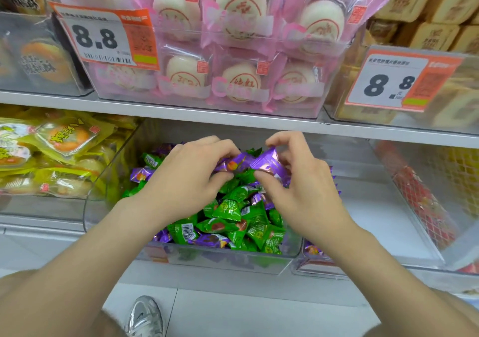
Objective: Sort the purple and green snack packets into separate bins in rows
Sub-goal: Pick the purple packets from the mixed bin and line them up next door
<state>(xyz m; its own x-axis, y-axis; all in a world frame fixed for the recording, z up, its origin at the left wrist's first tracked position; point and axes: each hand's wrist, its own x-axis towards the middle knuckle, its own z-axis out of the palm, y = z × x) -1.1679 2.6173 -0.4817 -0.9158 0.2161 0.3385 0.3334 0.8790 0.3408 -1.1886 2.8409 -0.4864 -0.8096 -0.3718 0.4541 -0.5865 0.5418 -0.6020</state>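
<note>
Head camera looks straight down, and we have both hands deep in the clear middle bin (228, 259), where green packets (228, 209) and purple ones lie heaped together in no order at all. We see the left hand (186, 178) curled over the back of the heap, its fingertips pinching a purple packet (232, 165). The right hand (305, 189) pinches a second purple packet (270, 162) between thumb and forefinger, and the two packets touch edge to edge just above the pile. We read that as picking purple out by colour, held up off the green so nothing else comes along. Just to the right sits a neighbouring clear bin (375, 222) with a few purple packets (313, 250) showing at its front corner. We judge that to be purple's home, which would explain why the held packets sit toward that side. Plenty of purple shows along the front wall and left side of the mixed heap, so we'd call the sort early, with no rows laid yet that we can see. Slippery foil and small pinches: we'd watch for a packet dropping back into the green.
</note>
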